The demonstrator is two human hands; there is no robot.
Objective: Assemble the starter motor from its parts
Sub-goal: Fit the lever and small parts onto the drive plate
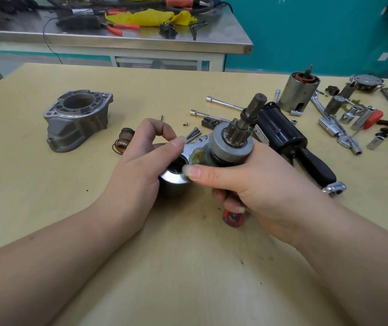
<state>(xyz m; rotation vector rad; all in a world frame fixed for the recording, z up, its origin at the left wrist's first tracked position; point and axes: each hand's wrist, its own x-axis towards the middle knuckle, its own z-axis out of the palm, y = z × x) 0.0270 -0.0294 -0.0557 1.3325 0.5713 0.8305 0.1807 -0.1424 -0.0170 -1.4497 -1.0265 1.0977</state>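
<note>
Above the worktop (47, 208), the right hand (254, 182) gripped a greasy pinion-drive shaft (233, 140); the left hand (139, 168), fingers curled, steadied its polished steel cup (174, 184).

Both bare forearms are reaching in from the near edge, converging mid-frame. The left hand (139, 161) is curling its fingers, thumb and forefinger pinching together. The right hand (254, 182) is gripping with fingers wrapped under, thumb stretching leftward.

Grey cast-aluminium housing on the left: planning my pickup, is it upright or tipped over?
Upright: the grey cast-aluminium housing stands with its round opening facing up.
</note>
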